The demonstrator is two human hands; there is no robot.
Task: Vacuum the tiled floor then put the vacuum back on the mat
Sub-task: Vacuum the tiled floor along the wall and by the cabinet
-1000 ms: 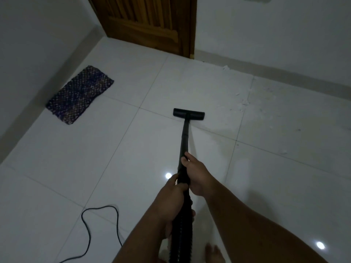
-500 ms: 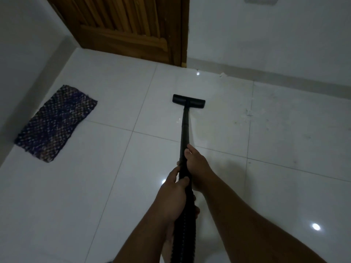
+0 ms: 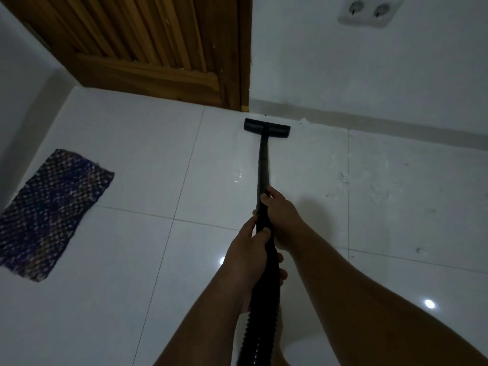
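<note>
One vacuum wand, black, rigid tube running away from the person to one flat floor head. Head sits flat on the white tiled floor, just short of the skirting, near the right foot of the door frame. Ribbed black hose continues down from the wand between the two forearms and out of the bottom edge.

Two bare hands on the wand. Right hand farther up the tube, fingers wrapped around it. Left hand just behind it, fingers curled around the tube where the ribbed hose begins. The two hands touch or nearly touch.

One woven mat, dark blue-purple, lying flat at far left beside the wall, well apart from the floor head; nothing on it.

White crumbs and specks scattered on the tiles to the right of the wand, a few more by the skirting.

One wooden door, slatted. One double wall socket, upper right.
</note>
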